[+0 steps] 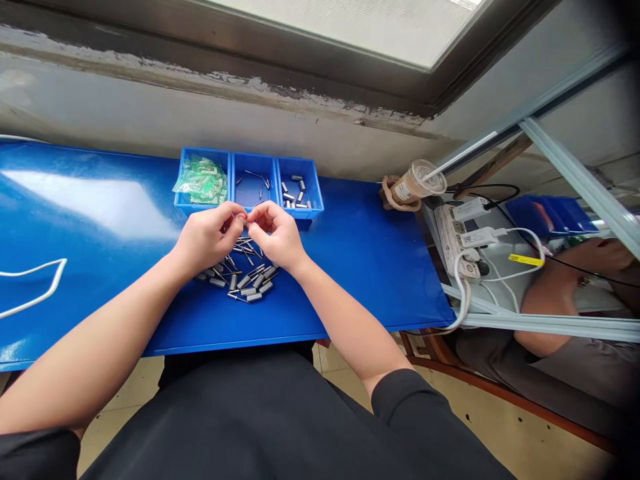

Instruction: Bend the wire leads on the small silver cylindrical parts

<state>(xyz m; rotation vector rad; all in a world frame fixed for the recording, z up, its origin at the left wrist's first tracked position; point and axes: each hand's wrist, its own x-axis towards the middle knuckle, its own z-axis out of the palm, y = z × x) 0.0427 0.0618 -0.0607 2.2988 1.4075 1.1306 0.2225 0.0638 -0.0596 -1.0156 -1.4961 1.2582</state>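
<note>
My left hand and my right hand meet at the fingertips above a loose pile of small metal pins with thick cylindrical shanks. Anything pinched between the fingertips is hidden. Just beyond them stands a blue three-compartment tray. Its left compartment holds green plastic bags of small parts, the middle one thin metal pins, and the right one short metal cylinders.
All this lies on a blue tabletop, with a white cable at the left. A plastic cup with a straw and a power strip stand to the right. Beyond them are a blue bin and a co-worker's arm.
</note>
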